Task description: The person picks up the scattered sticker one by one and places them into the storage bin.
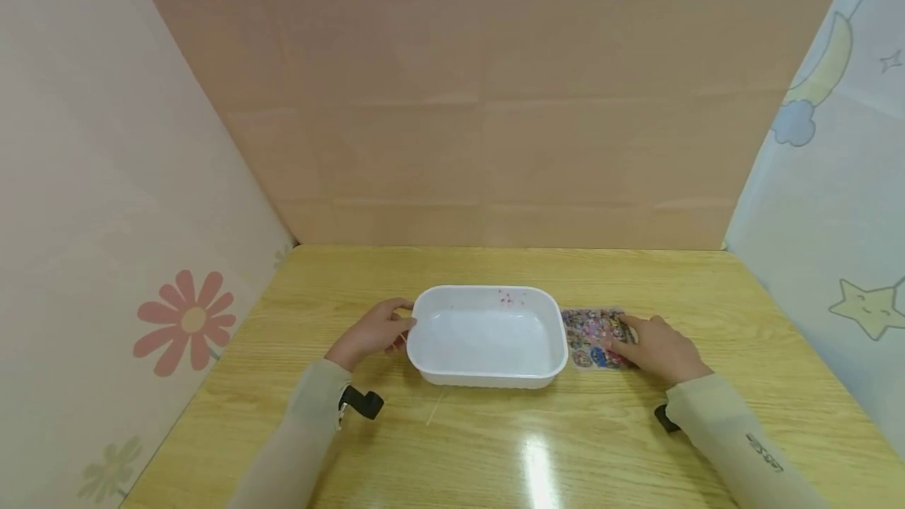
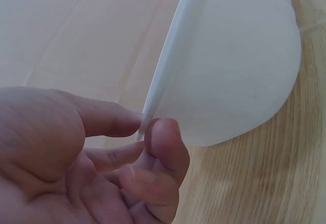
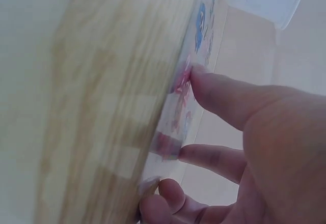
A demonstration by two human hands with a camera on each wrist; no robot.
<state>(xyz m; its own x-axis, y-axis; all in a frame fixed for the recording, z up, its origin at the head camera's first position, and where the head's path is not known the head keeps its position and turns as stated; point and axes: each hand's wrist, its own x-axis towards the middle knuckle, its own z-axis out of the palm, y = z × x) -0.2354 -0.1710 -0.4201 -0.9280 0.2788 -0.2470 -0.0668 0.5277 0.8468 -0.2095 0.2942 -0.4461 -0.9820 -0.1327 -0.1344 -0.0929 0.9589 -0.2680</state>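
In the head view a white rectangular basin with rounded corners stands on the wooden table, pink specks on its inner far wall. My left hand is at its left end; in the left wrist view, thumb and forefinger pinch the basin's rim. Right of the basin lies a sheet of small colourful pictures, like a sticker sheet, its left edge right at the basin's rim. Over that sheet's right end is my right hand. Seen from the right wrist, thumb and forefinger tips rest on its printed face, other fingers bent at its near edge.
A thin pale strip lies on the table in front of the basin. Brown paper covers the back wall, and printed side walls close in the left and right. Black straps sit on both wrists.
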